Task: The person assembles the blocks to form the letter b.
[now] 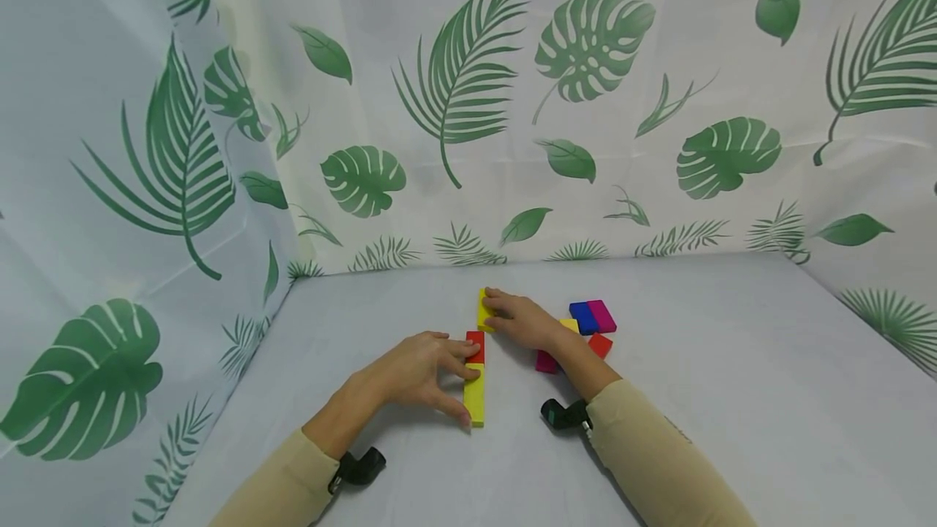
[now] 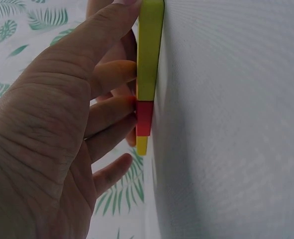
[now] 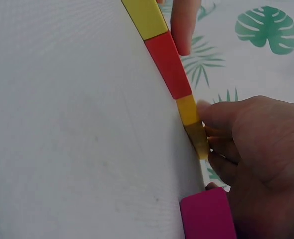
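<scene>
A long yellow block (image 1: 474, 403) and a red block (image 1: 475, 346) lie end to end on the white tabletop. My left hand (image 1: 420, 368) is over them from the left, thumb at the yellow block's near end, other fingertips touching the yellow and red. Past the red one, a second yellow block (image 1: 484, 311) sits slightly to the right, its end close to or against the red. My right hand (image 1: 523, 322) holds that second yellow block between thumb and fingers. In the right wrist view, the thumb is by its near end, and the fingers (image 3: 225, 147) partly hide it.
Right of the row, a blue block (image 1: 584, 318) and a magenta block (image 1: 602, 315) lie side by side. Nearer are a red block (image 1: 600, 345), another yellow block (image 1: 569, 324) and another magenta block (image 1: 545, 362), partly hidden by my right forearm. A leaf-patterned curtain (image 1: 512, 104) stands behind.
</scene>
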`<state>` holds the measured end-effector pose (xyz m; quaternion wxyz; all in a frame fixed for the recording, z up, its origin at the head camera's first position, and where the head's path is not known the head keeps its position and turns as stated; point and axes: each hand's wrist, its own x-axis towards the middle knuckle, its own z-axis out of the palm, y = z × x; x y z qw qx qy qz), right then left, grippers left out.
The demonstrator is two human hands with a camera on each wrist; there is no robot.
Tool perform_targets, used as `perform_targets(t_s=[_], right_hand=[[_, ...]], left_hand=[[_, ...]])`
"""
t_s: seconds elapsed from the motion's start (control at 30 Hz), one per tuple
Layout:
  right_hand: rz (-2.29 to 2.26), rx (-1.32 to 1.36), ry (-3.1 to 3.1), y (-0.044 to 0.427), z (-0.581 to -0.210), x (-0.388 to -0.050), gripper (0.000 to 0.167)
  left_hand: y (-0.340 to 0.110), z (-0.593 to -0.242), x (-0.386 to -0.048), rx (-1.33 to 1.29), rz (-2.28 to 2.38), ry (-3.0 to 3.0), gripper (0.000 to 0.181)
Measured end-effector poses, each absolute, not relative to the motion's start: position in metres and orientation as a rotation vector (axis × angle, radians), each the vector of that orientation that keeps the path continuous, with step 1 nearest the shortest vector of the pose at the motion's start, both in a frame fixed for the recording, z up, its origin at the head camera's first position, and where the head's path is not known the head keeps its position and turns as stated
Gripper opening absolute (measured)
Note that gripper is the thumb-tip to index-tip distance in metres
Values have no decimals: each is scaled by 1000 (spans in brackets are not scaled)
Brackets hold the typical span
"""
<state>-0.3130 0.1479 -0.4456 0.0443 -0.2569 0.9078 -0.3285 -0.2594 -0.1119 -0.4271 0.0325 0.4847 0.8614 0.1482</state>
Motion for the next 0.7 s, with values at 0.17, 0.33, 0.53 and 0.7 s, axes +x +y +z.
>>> perform_targets(t_s=[0.17, 0.33, 0.53, 0.7], right_hand=[[-1005, -792, 2775, 146, -446, -311, 53], [-995, -777, 2761, 144, -447, -311, 53], [-988, -766, 2758, 141, -449, -312, 54], [-999, -782, 2756, 139, -446, -310, 53]], left_hand=[[-112, -428, -259, 1516, 433, 2665, 71], [-112, -428, -259, 1513, 441, 2659, 72], [-111, -428, -259, 1504, 447, 2664, 73], [-112, -427, -259, 1515, 439, 2669, 74]])
